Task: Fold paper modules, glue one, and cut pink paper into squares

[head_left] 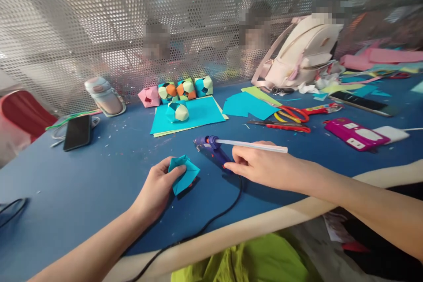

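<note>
A folded blue paper piece (185, 175) is pinched between the thumb and fingers of my left hand (161, 181), just above the table. To its right, a purple hot glue gun (214, 150) with a long whitish glue stick (254, 145) at its back points left. My right hand (259, 162) has its fingers closed at the end of the gun's handle; its palm side is hidden. Behind the gun, a blue and cream folded paper ball (177, 112) rests on blue paper sheets (205, 112).
Several paper balls (185, 89) line the mesh panel (109, 22). Scissors (284, 126), a purple case (355, 134) and phones (77, 132) lie about. A bottle (104, 97) and backpack (304, 55) stand behind. The gun's black cord (211, 222) crosses the front edge.
</note>
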A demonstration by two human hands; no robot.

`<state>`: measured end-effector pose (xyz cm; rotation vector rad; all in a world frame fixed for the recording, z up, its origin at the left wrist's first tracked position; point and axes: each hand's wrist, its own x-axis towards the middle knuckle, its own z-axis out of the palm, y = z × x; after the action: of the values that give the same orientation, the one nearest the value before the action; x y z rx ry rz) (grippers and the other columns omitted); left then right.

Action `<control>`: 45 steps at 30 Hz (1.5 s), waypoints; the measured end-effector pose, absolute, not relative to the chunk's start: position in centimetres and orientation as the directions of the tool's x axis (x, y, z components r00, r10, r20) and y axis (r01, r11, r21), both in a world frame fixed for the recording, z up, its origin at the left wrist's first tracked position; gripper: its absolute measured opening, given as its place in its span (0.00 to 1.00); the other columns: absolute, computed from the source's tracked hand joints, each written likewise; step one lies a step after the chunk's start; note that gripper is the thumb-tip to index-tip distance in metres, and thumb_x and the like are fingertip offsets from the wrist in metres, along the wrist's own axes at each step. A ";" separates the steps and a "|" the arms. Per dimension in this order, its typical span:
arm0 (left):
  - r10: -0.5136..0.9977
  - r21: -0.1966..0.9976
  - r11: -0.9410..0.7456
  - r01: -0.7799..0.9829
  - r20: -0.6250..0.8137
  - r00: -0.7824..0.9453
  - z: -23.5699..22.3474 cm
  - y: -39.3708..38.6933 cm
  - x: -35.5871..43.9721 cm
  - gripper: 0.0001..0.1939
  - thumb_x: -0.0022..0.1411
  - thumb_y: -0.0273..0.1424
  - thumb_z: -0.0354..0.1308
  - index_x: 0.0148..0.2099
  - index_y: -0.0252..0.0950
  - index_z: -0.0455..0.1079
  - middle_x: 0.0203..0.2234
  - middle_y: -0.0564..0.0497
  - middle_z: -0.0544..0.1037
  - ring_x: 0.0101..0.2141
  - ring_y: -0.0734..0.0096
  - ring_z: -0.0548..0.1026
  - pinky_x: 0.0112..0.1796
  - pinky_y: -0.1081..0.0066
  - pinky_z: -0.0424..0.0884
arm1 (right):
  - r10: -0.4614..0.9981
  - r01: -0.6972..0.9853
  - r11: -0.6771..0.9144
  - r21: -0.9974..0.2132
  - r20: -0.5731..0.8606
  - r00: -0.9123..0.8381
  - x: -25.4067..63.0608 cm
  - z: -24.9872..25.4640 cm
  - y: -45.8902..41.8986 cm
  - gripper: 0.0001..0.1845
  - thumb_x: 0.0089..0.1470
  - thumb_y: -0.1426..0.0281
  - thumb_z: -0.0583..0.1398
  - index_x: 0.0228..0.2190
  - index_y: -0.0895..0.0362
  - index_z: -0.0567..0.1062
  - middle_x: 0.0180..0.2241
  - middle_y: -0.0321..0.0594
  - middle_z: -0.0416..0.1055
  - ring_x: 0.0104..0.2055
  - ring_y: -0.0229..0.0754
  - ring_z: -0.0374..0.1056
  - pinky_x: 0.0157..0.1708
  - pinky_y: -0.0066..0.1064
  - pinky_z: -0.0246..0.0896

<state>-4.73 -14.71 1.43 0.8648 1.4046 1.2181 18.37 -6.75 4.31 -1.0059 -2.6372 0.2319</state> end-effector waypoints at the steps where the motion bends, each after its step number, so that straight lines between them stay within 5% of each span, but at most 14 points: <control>1: 0.948 0.969 0.225 -0.098 -0.241 -0.206 1.3 -14.7 -4.8 0.17 0.48 0.40 0.67 0.34 0.33 0.70 0.26 0.51 0.78 0.26 0.69 0.75 0.29 0.71 0.70 | 0.724 0.673 0.689 -0.269 0.206 -0.658 18.3 4.3 -6.4 0.16 0.54 0.59 0.60 0.22 0.54 0.65 0.19 0.33 0.65 0.20 0.37 0.59 0.20 0.28 0.45; 5: 0.948 0.969 0.235 -0.078 -0.246 -0.205 1.1 -14.5 -4.8 0.19 0.47 0.41 0.68 0.35 0.32 0.71 0.25 0.51 0.79 0.26 0.69 0.75 0.29 0.72 0.70 | 0.745 0.648 0.644 -0.407 0.141 -0.652 16.8 3.6 -5.5 0.17 0.52 0.58 0.61 0.39 0.55 0.72 0.38 0.42 0.74 0.35 0.43 0.69 0.28 0.29 0.57; 8: 0.950 0.971 0.229 -0.066 -0.237 -0.202 1.1 -14.5 -4.8 0.18 0.48 0.41 0.67 0.34 0.33 0.70 0.24 0.51 0.79 0.25 0.70 0.75 0.29 0.72 0.69 | 0.719 0.572 0.627 -0.530 0.109 -0.687 15.3 2.7 -5.2 0.21 0.53 0.59 0.60 0.46 0.56 0.71 0.42 0.45 0.74 0.41 0.47 0.70 0.35 0.32 0.62; 13: 0.950 0.974 0.218 -0.065 -0.227 -0.216 1.4 -14.3 -4.8 0.14 0.49 0.39 0.65 0.32 0.33 0.69 0.23 0.51 0.78 0.24 0.70 0.75 0.28 0.72 0.70 | 0.752 0.454 0.518 -0.726 0.133 -0.645 13.8 1.1 -4.5 0.15 0.53 0.66 0.59 0.42 0.59 0.73 0.42 0.45 0.75 0.43 0.48 0.70 0.42 0.36 0.63; 18: 0.950 0.980 0.187 -0.068 -0.198 -0.243 1.3 -14.0 -5.0 0.13 0.49 0.37 0.63 0.32 0.33 0.69 0.22 0.50 0.78 0.22 0.70 0.74 0.26 0.72 0.70 | 0.802 0.420 0.399 -0.815 0.088 -0.590 13.8 0.9 -5.1 0.11 0.53 0.70 0.55 0.36 0.58 0.75 0.33 0.39 0.75 0.34 0.42 0.70 0.35 0.32 0.63; 23: 0.941 0.983 0.160 -0.087 -0.178 -0.288 1.1 -13.7 -5.4 0.10 0.50 0.34 0.61 0.31 0.33 0.68 0.20 0.49 0.77 0.21 0.68 0.75 0.25 0.71 0.71 | 0.785 0.383 0.476 -0.792 0.186 -0.591 14.7 2.3 -7.5 0.11 0.55 0.61 0.55 0.33 0.55 0.70 0.25 0.35 0.70 0.24 0.38 0.65 0.25 0.29 0.59; 29: 0.936 0.985 0.168 -0.047 -0.174 -0.306 0.8 -13.6 -5.2 0.07 0.50 0.32 0.58 0.30 0.34 0.65 0.19 0.51 0.76 0.19 0.70 0.74 0.22 0.73 0.70 | 0.627 0.306 0.712 -0.632 0.376 -0.682 14.8 2.7 -8.6 0.06 0.55 0.65 0.55 0.29 0.54 0.65 0.19 0.30 0.63 0.17 0.34 0.55 0.20 0.27 0.52; 45: 0.935 0.983 0.174 0.051 -0.149 -0.321 1.1 -13.8 -5.0 0.06 0.49 0.33 0.57 0.27 0.37 0.63 0.16 0.55 0.75 0.18 0.68 0.74 0.20 0.73 0.69 | 0.500 0.353 0.860 -0.368 0.474 -0.725 14.7 1.8 -8.3 0.07 0.58 0.66 0.53 0.28 0.53 0.63 0.21 0.34 0.67 0.22 0.38 0.63 0.24 0.28 0.55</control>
<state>-4.95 -13.83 1.08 0.9724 1.5753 1.2721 14.74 -8.32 1.78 -0.6190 -2.4544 0.3390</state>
